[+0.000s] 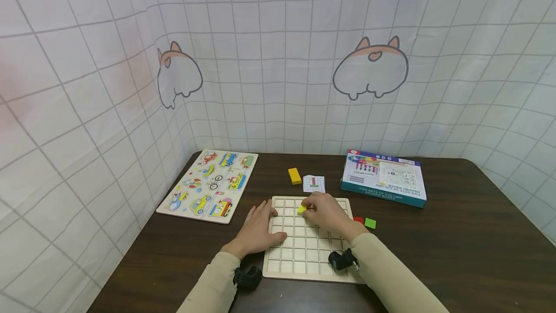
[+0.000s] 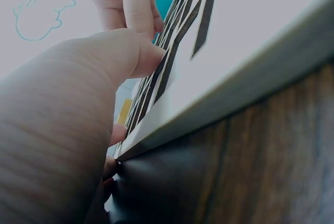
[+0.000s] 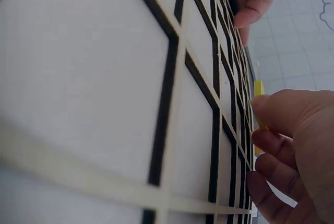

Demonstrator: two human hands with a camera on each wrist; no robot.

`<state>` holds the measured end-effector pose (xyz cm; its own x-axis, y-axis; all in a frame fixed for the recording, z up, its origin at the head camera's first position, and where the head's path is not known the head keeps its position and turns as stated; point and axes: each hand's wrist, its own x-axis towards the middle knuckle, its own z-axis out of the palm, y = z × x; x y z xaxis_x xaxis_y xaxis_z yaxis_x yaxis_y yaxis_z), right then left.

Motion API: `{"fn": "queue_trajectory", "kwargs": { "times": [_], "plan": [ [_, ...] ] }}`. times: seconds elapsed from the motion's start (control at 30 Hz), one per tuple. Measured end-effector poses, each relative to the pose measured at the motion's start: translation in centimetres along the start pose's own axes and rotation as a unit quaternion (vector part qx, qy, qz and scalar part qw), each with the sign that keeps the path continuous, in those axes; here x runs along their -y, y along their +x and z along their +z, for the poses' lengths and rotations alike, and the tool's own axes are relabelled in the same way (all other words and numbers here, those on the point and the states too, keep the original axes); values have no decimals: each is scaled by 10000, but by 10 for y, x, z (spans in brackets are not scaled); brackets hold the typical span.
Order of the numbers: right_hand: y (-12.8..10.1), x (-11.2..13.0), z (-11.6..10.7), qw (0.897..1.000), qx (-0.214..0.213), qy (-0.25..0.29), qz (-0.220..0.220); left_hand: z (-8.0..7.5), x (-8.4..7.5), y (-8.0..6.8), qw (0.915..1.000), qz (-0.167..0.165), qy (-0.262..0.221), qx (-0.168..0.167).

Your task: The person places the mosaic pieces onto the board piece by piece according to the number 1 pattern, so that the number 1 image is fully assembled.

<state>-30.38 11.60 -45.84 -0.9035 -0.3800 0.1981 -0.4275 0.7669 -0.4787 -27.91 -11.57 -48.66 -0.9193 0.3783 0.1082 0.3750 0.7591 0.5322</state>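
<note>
A pale wooden grid board [image 1: 287, 254] with square cells lies on the dark table. In the head view my right hand [image 1: 326, 212] pinches a small yellow square tile [image 1: 301, 209] over a cell near the board's far edge. The right wrist view shows the tile [image 3: 259, 88] between thumb and fingers of that hand [image 3: 292, 145]. My left hand [image 1: 257, 230] rests on the board's left edge, thumb lying across the cells and fingers along the side. A red tile [image 1: 358, 220] and a green tile [image 1: 370, 223] lie just right of the board, the red one partly hidden by my right arm.
Beyond the board are a yellow block [image 1: 294, 176] and a small card with a printed grid pattern [image 1: 313, 184]. A picture puzzle board [image 1: 208, 185] lies at the left, a flat teal-edged box [image 1: 384, 177] at the back right. A gridded curtain [image 1: 278, 62] surrounds the table.
</note>
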Motion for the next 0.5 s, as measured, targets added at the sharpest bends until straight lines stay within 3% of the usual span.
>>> {"fn": "queue_trajectory", "kwargs": {
  "times": [0.5],
  "plan": [
    [3, 1, 2, 9998, 187, 31, 14, 0, 0, -1, 10000, 7, -54, 16]
  ]
}}
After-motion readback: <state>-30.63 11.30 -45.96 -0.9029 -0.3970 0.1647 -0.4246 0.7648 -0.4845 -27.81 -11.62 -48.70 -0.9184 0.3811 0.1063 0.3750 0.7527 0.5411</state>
